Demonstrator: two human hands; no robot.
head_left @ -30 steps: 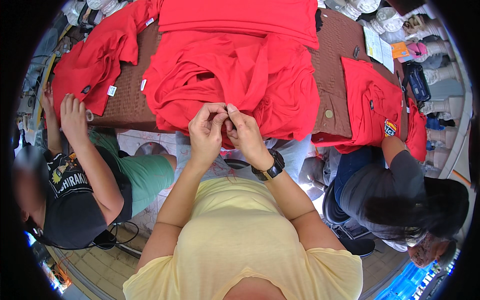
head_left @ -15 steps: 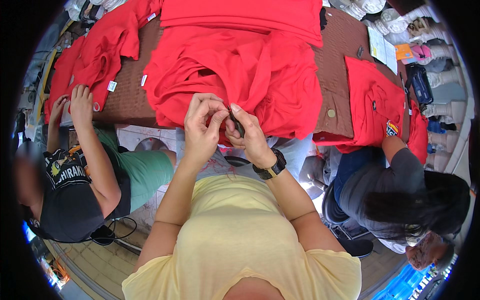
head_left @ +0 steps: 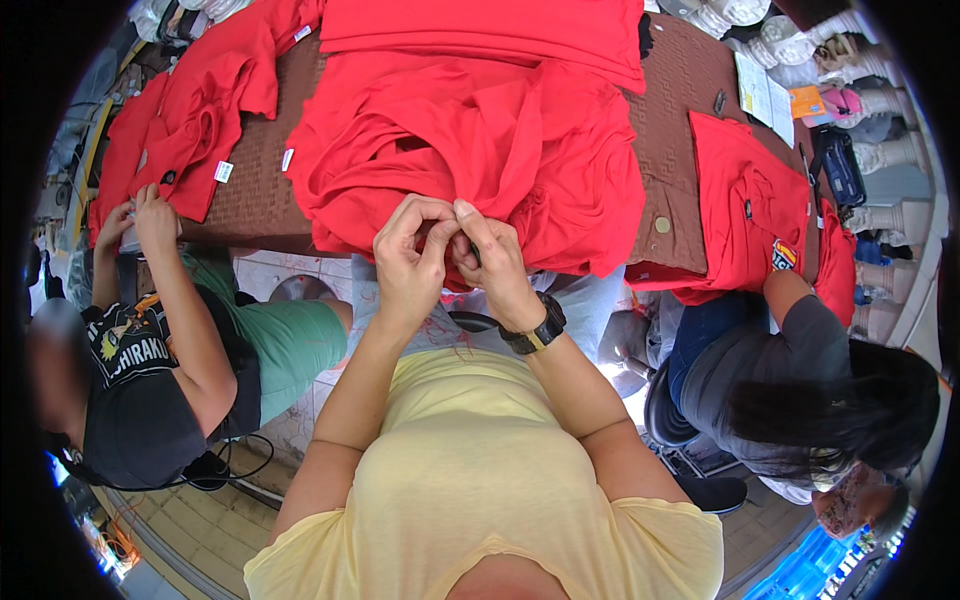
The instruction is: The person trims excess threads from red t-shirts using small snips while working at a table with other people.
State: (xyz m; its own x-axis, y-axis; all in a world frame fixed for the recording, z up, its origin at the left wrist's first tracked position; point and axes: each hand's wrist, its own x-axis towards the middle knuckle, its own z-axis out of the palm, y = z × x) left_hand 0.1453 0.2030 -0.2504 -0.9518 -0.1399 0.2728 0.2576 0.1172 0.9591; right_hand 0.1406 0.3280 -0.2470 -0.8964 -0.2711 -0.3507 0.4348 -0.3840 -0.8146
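Observation:
My left hand (head_left: 410, 262) is closed in a pinch at the near edge of a rumpled heap of red fabric (head_left: 480, 140). What lies between its fingertips is hidden. My right hand (head_left: 497, 272), with a black watch (head_left: 540, 328) on the wrist, is pressed close against the left. Its fingers wrap around small dark thread snips (head_left: 475, 254), of which only a bit shows in the palm. Both hands meet over my lap, in front of the heap, where red thread scraps (head_left: 462, 340) lie on my trousers.
Smooth red fabric (head_left: 480, 35) lies beyond the heap on the brown-covered table (head_left: 672, 150). Co-workers sit on both sides, with red shirts (head_left: 195, 120) at left and a red shirt (head_left: 735, 200) at right. White papers (head_left: 765, 100) lie far right.
My right hand has turned and closed in, so the snips show less now. Both hands have shifted slightly together. The left co-worker's hands moved down a little on their shirt.

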